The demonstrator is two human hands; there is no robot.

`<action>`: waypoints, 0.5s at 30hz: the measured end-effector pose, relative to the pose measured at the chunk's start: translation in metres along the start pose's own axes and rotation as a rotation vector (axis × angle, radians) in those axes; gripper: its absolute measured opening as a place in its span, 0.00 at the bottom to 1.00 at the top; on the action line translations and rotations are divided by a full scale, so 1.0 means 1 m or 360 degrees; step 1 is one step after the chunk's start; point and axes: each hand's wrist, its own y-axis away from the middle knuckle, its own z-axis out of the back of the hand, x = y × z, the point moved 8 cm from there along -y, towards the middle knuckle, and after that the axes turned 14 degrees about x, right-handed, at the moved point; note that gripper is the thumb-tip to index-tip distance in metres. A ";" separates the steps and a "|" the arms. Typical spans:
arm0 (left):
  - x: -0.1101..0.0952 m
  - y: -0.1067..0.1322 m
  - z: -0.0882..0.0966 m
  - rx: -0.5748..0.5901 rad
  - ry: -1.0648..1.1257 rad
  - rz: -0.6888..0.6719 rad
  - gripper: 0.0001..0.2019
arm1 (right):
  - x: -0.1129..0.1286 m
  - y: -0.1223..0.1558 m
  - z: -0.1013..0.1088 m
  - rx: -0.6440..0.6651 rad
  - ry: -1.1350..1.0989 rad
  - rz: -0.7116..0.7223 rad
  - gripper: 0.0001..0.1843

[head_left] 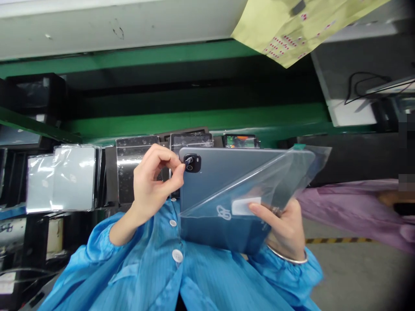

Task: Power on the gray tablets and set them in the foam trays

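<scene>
Tablet (223, 220), slate blue, stands upright between our hands, in front of our blue button-front smock (171, 268). Our left hand (151, 183) pinches its top left corner, fingertips pressed together just beside the black camera bump (192, 163). Our right hand (285, 229) curls around the lower right edge, fingers closed on it, thumb on the clear film (259, 181) folded diagonally away from the tablet's back. Left of us, film-wrapped tablets (73, 177) stand in a black rack (14, 242) beneath a green-edged shelf (194, 116). Right of us hangs mauve cloth (350, 203) above a grey floor (353, 268) with striped hazard tape (337, 240).
</scene>
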 end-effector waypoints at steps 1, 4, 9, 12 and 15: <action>0.002 0.001 -0.001 -0.0015 0.0045 0.0016 0.09 | -0.002 0.000 0.000 -0.0006 -0.0032 -0.0014 0.13; 0.007 0.001 -0.005 -0.0039 0.0121 0.0048 0.09 | -0.011 0.002 0.002 -0.0034 -0.0111 -0.0081 0.14; 0.013 0.001 -0.008 -0.0063 0.0177 0.0099 0.08 | -0.020 0.005 0.008 -0.0096 -0.0181 -0.0148 0.14; 0.014 0.002 -0.010 -0.0088 0.0215 0.0081 0.08 | -0.020 0.004 0.008 -0.0091 -0.0194 -0.0136 0.14; 0.014 0.002 -0.012 -0.0090 0.0252 0.0065 0.08 | -0.020 0.004 0.008 -0.0136 -0.0211 -0.0153 0.15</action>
